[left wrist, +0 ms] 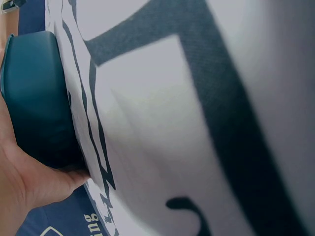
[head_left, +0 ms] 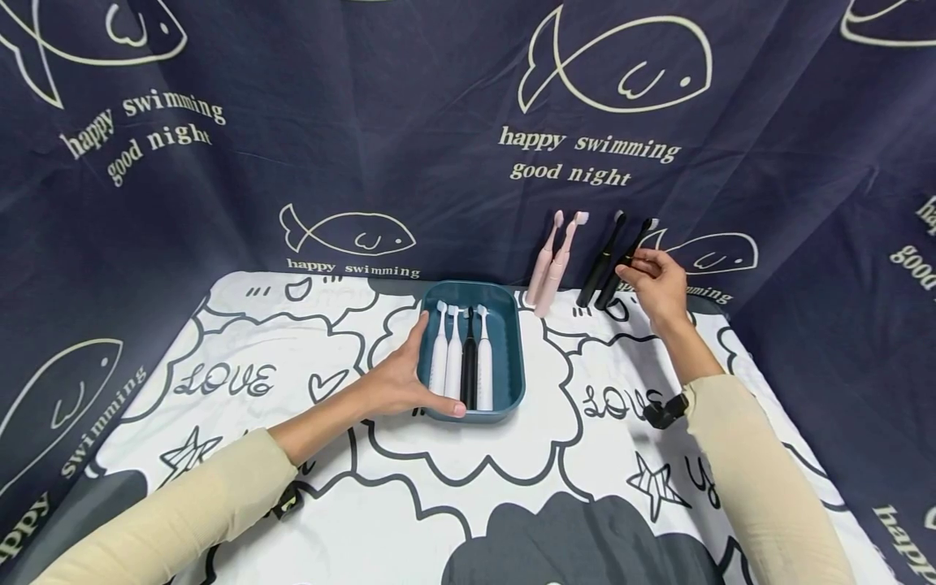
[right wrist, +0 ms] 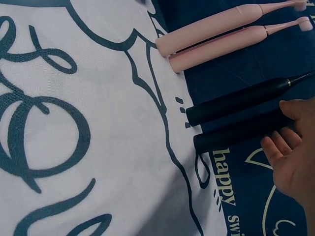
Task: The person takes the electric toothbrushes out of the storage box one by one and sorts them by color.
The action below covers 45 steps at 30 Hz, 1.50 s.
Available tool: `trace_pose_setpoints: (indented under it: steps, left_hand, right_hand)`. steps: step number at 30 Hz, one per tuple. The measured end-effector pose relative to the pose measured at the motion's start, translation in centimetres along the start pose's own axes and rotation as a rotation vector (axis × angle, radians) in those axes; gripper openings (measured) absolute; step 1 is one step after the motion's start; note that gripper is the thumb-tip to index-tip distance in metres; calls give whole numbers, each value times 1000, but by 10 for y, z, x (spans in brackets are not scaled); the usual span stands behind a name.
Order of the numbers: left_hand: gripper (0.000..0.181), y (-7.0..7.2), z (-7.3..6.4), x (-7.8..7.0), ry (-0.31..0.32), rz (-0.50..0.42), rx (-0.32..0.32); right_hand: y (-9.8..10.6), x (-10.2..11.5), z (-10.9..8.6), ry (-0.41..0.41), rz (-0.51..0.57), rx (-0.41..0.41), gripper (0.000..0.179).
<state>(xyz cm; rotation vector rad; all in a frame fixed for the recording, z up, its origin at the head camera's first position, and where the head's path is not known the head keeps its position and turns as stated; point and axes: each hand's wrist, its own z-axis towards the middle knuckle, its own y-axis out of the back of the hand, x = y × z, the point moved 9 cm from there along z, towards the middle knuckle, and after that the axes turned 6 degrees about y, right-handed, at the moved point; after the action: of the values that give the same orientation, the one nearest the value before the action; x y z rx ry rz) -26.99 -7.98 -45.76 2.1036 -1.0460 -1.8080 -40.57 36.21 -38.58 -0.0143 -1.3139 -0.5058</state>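
Note:
My left hand (head_left: 398,382) rests against a teal plastic bin (head_left: 517,357), fingers stretched along its left side and thumb along the front. The same bin (left wrist: 37,93) fills the left of the left wrist view. Inside lie white electric toothbrushes (head_left: 485,374) and one black electric toothbrush (head_left: 470,370), side by side, heads away from me. At the back right, my right hand (head_left: 660,288) pinches the rightmost upright black electric toothbrush (right wrist: 236,132) between thumb and fingers. Beside it, a second black toothbrush (right wrist: 236,103) leans on the dark cloth.
Two pink electric toothbrushes (head_left: 553,276) lean against the dark fish-print cloth (head_left: 439,162), between the bin and the black pair. A white cloth with dark drawings (head_left: 292,325) covers the table. Its back edge meets the hanging cloth.

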Motion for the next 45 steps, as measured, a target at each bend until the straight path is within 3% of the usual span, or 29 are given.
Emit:
trace_pose_setpoints:
  steps: [8,13,18,23,28,34,45]
  left_hand:
    - [171,-1,1,1,-3,5,3]
    - [171,0,1,2,2,14,-2]
    - [172,0,1,2,15,11,-3]
    - [172,1,0,0,10,10,-5]
    - [171,2,0,0,11,16,-3]
    - [171,1,1,2,11,20,0]
    - [172,0,0,2,10,16,-4]
  right_hand:
    - [6,-2,-7,12,-31,-14,47]
    - [10,-5,-10,7,18,-29,36]
    - [12,-10,-14,-24,39,-8,27]
    - [12,-16,-21,-52,-29,39,23]
    - [8,-19,-31,-69,-54,81,43]
    - [1,-19,-41,-75,-113,146,46]
    - [-26,-9,-58,-87,-49,247,51]
